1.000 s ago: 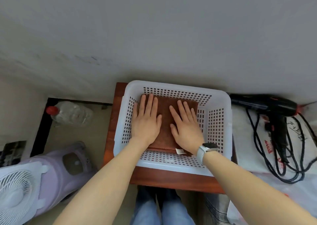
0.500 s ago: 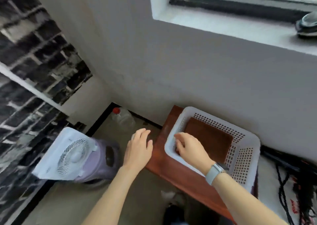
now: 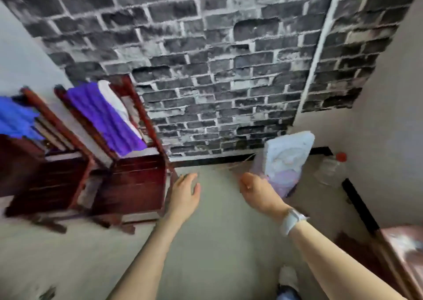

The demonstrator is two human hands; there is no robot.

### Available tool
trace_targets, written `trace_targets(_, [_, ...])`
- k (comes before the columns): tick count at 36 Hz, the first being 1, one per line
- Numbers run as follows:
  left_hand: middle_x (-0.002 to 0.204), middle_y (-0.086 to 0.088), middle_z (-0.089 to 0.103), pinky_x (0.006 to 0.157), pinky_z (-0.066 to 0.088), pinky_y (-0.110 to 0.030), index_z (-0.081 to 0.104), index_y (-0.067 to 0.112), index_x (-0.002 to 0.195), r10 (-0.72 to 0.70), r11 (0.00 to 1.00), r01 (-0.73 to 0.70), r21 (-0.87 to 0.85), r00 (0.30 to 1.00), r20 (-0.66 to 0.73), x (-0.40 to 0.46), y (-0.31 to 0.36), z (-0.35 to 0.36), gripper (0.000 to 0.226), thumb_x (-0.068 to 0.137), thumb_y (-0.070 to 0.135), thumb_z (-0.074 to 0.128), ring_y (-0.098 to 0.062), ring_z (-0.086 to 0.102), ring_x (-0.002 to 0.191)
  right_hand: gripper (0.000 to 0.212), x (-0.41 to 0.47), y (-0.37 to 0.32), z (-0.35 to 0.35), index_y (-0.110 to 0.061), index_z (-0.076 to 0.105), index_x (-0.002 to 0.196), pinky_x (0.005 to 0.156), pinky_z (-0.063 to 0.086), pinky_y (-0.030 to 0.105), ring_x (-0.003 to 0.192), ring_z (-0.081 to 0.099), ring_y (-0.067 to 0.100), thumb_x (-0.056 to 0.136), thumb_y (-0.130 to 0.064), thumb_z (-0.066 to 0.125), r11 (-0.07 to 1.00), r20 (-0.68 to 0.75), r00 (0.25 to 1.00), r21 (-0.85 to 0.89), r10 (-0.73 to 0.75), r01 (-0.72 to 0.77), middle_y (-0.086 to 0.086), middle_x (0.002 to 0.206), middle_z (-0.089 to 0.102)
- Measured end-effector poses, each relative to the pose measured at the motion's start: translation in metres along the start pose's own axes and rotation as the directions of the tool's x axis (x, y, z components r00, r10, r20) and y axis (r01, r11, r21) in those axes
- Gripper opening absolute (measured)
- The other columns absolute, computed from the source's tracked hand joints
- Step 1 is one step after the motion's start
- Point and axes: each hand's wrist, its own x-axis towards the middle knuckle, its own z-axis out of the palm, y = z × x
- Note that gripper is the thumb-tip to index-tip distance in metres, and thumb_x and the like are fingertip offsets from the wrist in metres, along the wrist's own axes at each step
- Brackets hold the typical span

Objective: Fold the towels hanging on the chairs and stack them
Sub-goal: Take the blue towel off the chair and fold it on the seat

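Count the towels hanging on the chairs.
3. A purple towel and a white towel hang on the nearer chair; a blue towel hangs on the left chair, cut off by the frame, so more may be hidden.

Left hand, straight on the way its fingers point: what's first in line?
Probably the nearer chair: the left hand points up-frame beside its front corner. If it passes, bare floor, then the brick wall. Blur hides depth.

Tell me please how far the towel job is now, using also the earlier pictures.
Done: a second ago both hands pressed a folded brown towel flat in the white basket, now out of view. In hand: nothing; the left hand and right hand are empty, turned toward the chairs. Left: the purple towel and white towel on the near chair, and the blue towel on the other.
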Motion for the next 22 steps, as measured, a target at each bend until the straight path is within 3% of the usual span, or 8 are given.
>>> trace_targets(3, [0.102,-0.015,0.066,0.086,0.046,-0.036,0.064,0.005,0.106,-0.175,0.984,0.170,-0.051,0.979,-0.107,-0.035,-0.073,-0.049,0.032,0.083,0.022,0.050,-0.031,0.061,0.097,0.029,0.015,-0.065,0.059,-0.015,0.059,0.116,0.088,0.043,0.029,0.106,0.059,0.027,0.091,-0.018,0.043,0.994,0.143,0.984,-0.012,-0.104,0.107,0.006,0.117,0.064])
trace_targets(9, [0.113,-0.011,0.062,0.090,0.047,-0.038,0.060,0.009,0.115,-0.448,0.894,0.426,-0.138,0.847,-0.287,-0.091,-0.180,-0.119,0.030,0.088,0.018,0.056,-0.028,0.059,0.104,0.023,0.042,-0.182,0.157,-0.021,0.058,0.103,0.081,0.051,0.038,0.093,0.063,0.028,0.088,-0.020,0.041,0.941,0.415,0.867,-0.063,-0.278,0.332,0.005,0.103,0.068])
trace_targets(12, [0.115,-0.010,0.061,0.092,0.045,-0.036,0.060,0.009,0.116,-0.543,0.839,0.517,-0.170,0.770,-0.336,-0.106,-0.226,-0.148,0.030,0.089,0.020,0.053,-0.027,0.057,0.108,0.019,0.058,-0.232,0.200,-0.023,0.057,0.094,0.078,0.050,0.037,0.088,0.064,0.027,0.091,-0.023,0.039,0.905,0.493,0.793,-0.025,-0.359,0.426,0.004,0.098,0.068])
trace_targets(18, [0.111,-0.013,0.062,0.094,0.040,-0.034,0.061,0.007,0.112,-0.629,0.768,0.616,-0.178,0.670,-0.395,-0.102,-0.317,-0.201,0.031,0.088,0.024,0.049,-0.029,0.056,0.107,0.021,0.111,-0.321,0.280,-0.012,0.064,0.097,0.085,0.047,0.038,0.095,0.062,0.027,0.091,-0.017,0.044,0.812,0.561,0.660,0.036,-0.499,0.583,0.007,0.104,0.068])
trace_targets(22, [0.119,-0.010,0.059,0.095,0.035,-0.030,0.058,0.008,0.118,-0.648,0.741,0.655,-0.149,0.639,-0.414,-0.069,-0.380,-0.245,0.030,0.091,0.019,0.050,-0.026,0.052,0.112,0.022,0.162,-0.381,0.330,-0.005,0.063,0.100,0.084,0.046,0.040,0.093,0.062,0.030,0.091,-0.013,0.045,0.788,0.576,0.624,0.059,-0.528,0.613,0.012,0.099,0.068])
